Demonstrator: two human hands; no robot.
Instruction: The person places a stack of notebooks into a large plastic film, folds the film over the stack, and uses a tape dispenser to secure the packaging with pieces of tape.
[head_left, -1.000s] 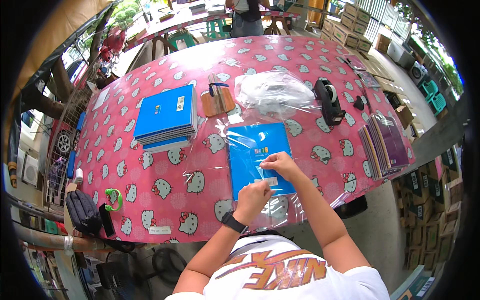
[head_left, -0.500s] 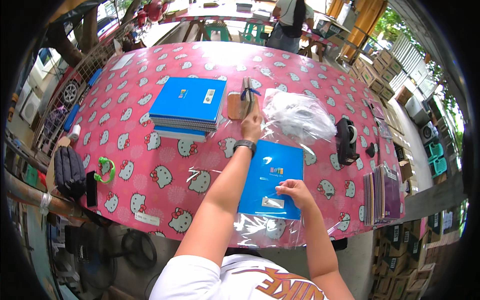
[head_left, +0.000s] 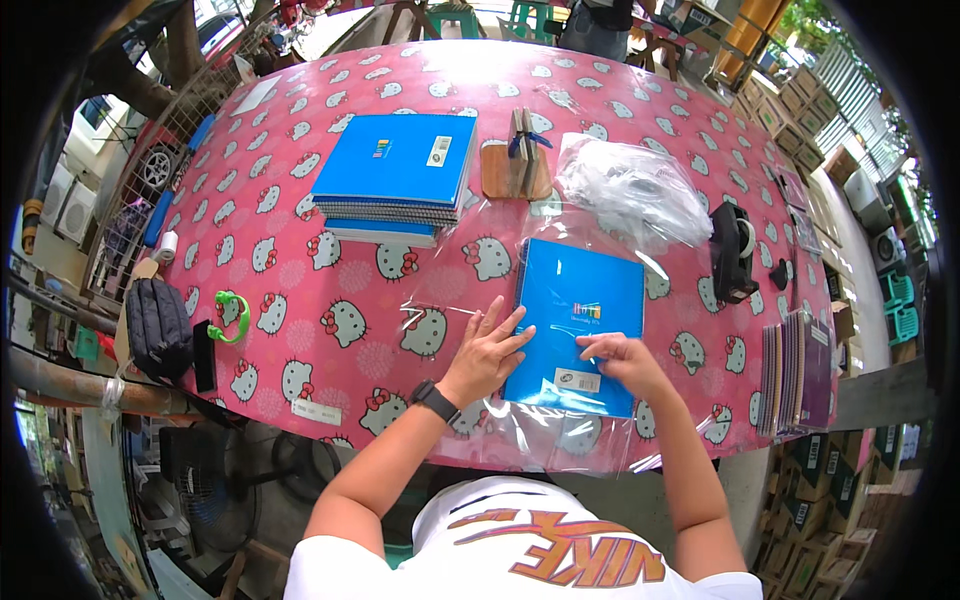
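Note:
A blue spiral notebook (head_left: pixel 560 290) lies in front of me on a larger sheet of clear plastic (head_left: pixel 590 436), whose glossy edges stick out around it. My left hand (head_left: pixel 488 355) rests with spread fingers on the notebook's left edge and the plastic there, holding nothing. Over the notebook's lower right part, my right hand (head_left: pixel 632 366) has its fingers curled in; whether something small is pinched in them is hidden. Beyond the notebook stands a wooden block (head_left: pixel 520 175) with upright pieces tied by a blue band. Crumpled clear plastic (head_left: pixel 640 190) lies to its right.
A stack of blue notebooks (head_left: pixel 395 170) stands at the far left. A black tape dispenser (head_left: pixel 733 255) and purple notebooks (head_left: pixel 805 370) are on the right. A dark pouch (head_left: pixel 160 328), a black phone-like slab (head_left: pixel 204 356) and a green band (head_left: pixel 232 315) lie at the left edge.
My left hand has let go of the wooden block and come back to the notebook's left edge, its fingers now spread. My right hand stays over the notebook. The whole view has shifted slightly.

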